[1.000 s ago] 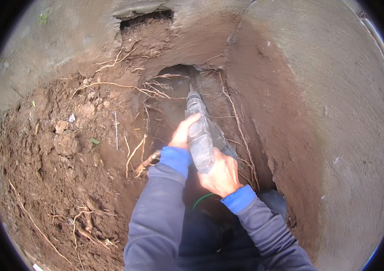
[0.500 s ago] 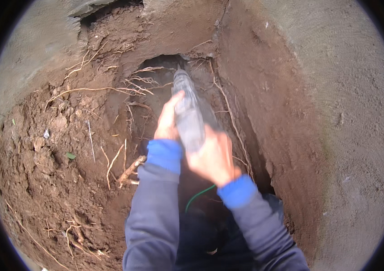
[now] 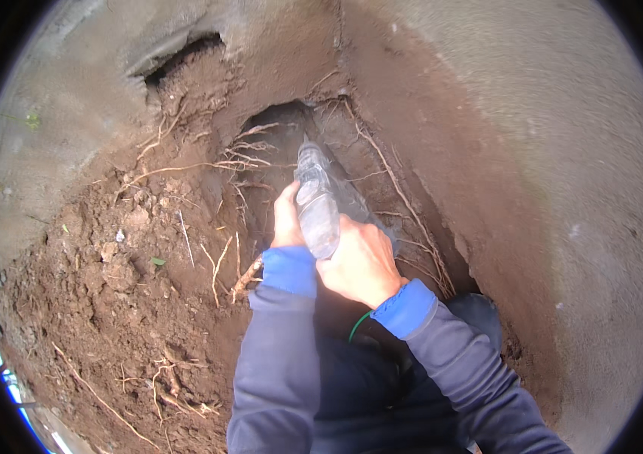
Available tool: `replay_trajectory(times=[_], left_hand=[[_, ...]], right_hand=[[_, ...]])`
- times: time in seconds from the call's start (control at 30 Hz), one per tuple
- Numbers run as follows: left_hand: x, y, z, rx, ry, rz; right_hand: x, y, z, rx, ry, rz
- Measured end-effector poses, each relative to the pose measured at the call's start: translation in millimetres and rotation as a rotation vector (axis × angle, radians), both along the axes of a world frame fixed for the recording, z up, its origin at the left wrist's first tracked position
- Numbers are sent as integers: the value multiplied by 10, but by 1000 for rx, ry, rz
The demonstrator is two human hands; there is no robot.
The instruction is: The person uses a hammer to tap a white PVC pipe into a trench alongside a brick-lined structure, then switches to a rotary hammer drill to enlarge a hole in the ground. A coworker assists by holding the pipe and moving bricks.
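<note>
Both my hands are closed around a power drill [image 3: 318, 204], greyish and blurred, seemingly wrapped in clear plastic. My left hand [image 3: 287, 219] grips it along its left side, with the thumb up near the front. At the rear, my right hand [image 3: 363, 261] is wrapped round the handle, which its fingers mostly hide. The drill's thin tip points away from me, into a dark hollow [image 3: 280, 113] under the far wall. Thin bare roots [image 3: 250, 151] stick out just left of the tip. A green cord [image 3: 359, 325] shows below my right wrist.
Rough concrete walls [image 3: 594, 174] rise at right and far side, meeting in a corner. Loose brown soil [image 3: 102, 303] is heaped at left with cut roots. A long root [image 3: 393, 181] runs along the right side of the pit. A thick root stub [image 3: 246, 278] stands beside my left cuff.
The view has shifted, so walls, soil and roots sit lower, and those at left further right. Both hands still hold the drill, its tip still at the hollow.
</note>
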State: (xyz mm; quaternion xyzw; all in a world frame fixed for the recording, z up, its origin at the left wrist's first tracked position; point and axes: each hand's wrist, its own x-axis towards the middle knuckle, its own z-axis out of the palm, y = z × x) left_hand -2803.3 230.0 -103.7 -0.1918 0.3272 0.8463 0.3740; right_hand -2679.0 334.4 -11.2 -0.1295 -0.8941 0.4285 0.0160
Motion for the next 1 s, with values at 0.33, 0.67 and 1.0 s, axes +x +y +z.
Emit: replay_trajectory(times=[0.33,0.67,1.0], left_hand=[[1340,-145,-432,-1002,112,-115],[1355,-110,125,-291,-189,-69],[1402,59,598,5,-168,93]], right_hand=[[381,263,209,-670,-115,-415],[339,578,367,-1169,-85,-652],[265,859,488,-1297,-4,-806]])
